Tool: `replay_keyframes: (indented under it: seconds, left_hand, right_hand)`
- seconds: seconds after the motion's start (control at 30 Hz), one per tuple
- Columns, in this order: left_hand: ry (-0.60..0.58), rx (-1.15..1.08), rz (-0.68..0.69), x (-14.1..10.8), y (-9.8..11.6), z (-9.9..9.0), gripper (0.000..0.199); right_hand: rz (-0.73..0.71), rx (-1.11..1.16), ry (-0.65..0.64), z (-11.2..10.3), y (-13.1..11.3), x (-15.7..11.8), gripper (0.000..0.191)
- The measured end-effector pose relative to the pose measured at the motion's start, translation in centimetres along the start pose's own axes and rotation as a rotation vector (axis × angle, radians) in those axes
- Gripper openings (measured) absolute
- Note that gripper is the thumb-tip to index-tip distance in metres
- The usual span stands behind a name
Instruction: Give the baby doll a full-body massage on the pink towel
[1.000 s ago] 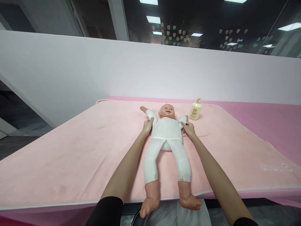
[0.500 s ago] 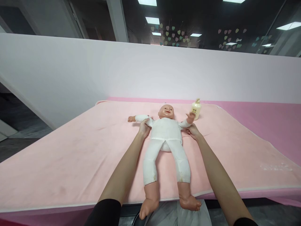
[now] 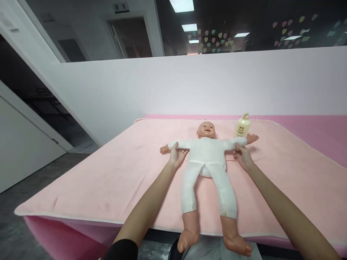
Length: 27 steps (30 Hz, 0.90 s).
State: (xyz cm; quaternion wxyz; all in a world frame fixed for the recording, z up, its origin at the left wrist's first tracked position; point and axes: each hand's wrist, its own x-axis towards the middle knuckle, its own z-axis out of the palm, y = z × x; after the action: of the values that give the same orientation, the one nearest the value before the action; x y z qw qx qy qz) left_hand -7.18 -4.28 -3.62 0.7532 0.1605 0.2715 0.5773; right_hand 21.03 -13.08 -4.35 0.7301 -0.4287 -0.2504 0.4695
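A baby doll (image 3: 207,151) in a white cloth body lies on its back on a pink blanket (image 3: 108,180), head toward the wall and bare feet over the near edge. Both its arms stretch out sideways. My left hand (image 3: 178,155) grips the doll's arm on the left side, thumb on top and fingers underneath. On the other side my right hand (image 3: 242,155) holds the doll's other arm between thumb and fingers. Just behind that arm stands a pale yellow pump bottle (image 3: 242,126), its lower part hidden.
A white low wall (image 3: 173,86) runs along the back, with dark glass (image 3: 257,25) bearing heart stickers above it. A pink surface (image 3: 311,133) shows beyond the blanket on the right. At the left are a grey floor (image 3: 29,180) and a white door (image 3: 27,144).
The doll's arms have straightened outward; the one on the right has swung down from a raised bend. Both hands moved with them. The view has turned left.
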Motion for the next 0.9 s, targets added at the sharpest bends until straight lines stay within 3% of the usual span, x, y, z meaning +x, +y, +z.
replay_keyframes:
  seconds: [0.17,0.33,0.47,0.6,0.9]
  left_hand:
    - [0.032,-0.010,0.006,-0.4,1.3,-0.4,0.022]
    - [0.124,-0.083,0.094,0.0,5.0,-1.9,0.009]
    - [0.236,-0.065,0.053,0.3,7.2,-2.9,0.010]
    - [0.290,-0.062,0.103,0.5,7.9,-3.2,0.013]
    - [0.567,0.022,0.332,1.6,8.0,-3.9,0.028]
  right_hand:
    - [-0.031,0.115,0.178,-0.6,-1.5,-1.0,0.033]
    - [-0.113,0.023,0.292,-2.4,-2.8,-0.1,0.023]
    - [-0.127,-0.030,0.372,-3.9,-3.6,0.7,0.021]
    - [-0.148,-0.052,0.416,-4.3,-3.7,0.6,0.020]
    - [-0.229,-0.373,0.517,-5.4,-2.3,1.1,0.041]
